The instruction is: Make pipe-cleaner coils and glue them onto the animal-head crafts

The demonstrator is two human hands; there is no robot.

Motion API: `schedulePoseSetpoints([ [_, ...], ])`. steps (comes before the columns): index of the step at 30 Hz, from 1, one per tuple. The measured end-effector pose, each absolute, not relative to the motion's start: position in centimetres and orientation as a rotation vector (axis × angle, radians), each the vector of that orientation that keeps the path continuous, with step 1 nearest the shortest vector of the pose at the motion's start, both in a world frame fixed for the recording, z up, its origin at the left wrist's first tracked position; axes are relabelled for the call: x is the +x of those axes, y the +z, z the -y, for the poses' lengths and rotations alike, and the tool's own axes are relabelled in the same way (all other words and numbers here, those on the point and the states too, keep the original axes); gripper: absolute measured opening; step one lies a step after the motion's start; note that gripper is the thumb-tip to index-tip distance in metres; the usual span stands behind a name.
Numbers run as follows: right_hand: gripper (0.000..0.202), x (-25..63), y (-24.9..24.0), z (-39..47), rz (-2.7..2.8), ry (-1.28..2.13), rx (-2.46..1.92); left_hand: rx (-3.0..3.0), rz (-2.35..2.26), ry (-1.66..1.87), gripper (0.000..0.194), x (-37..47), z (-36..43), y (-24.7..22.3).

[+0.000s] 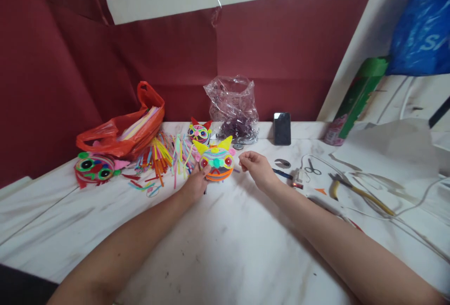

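Note:
My left hand [196, 184] grips a colourful animal head made of fuzzy pipe cleaners [215, 163], thumb on its front. It has yellow horns, pink ears, red eyes, a teal nose and an orange lower edge. Just right of it, a little apart, my right hand [256, 166] is closed in a pinch; whatever its fingertips hold, if anything, is too small to make out. Behind the held head sits a similar head with red ears [199, 131]. Another head, with green-ringed black eyes [94, 168], lies at the left.
Loose pipe cleaners [163, 152] spill beside a red plastic bag [119, 129]. A clear bag [236, 110] and a phone [282, 129] stand at the back. Scissors [312, 168], yellow-handled pliers [369, 195], a white glue gun [325, 204] and cables are at the right, near a green canister [358, 98].

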State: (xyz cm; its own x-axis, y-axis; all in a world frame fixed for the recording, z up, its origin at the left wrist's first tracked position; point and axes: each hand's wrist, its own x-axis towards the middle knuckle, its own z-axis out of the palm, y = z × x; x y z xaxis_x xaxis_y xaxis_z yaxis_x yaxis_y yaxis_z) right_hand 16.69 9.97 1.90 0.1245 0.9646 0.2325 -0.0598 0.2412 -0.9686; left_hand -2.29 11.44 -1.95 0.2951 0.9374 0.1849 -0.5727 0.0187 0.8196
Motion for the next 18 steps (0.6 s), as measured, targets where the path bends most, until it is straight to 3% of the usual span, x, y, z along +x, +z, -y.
schedulePoseSetpoints([
  [9, 0.014, 16.37, 1.94, -9.71, 1.257, 0.957, -1.072, 0.905, -0.393, 1.19, 0.041, -2.51, -11.47, -1.88],
  [18, 0.009, 15.99, 2.03, -9.35, 1.274, 0.897, -1.044, 0.94, -0.354, 1.173, 0.043, -2.51, -11.54, -2.0],
])
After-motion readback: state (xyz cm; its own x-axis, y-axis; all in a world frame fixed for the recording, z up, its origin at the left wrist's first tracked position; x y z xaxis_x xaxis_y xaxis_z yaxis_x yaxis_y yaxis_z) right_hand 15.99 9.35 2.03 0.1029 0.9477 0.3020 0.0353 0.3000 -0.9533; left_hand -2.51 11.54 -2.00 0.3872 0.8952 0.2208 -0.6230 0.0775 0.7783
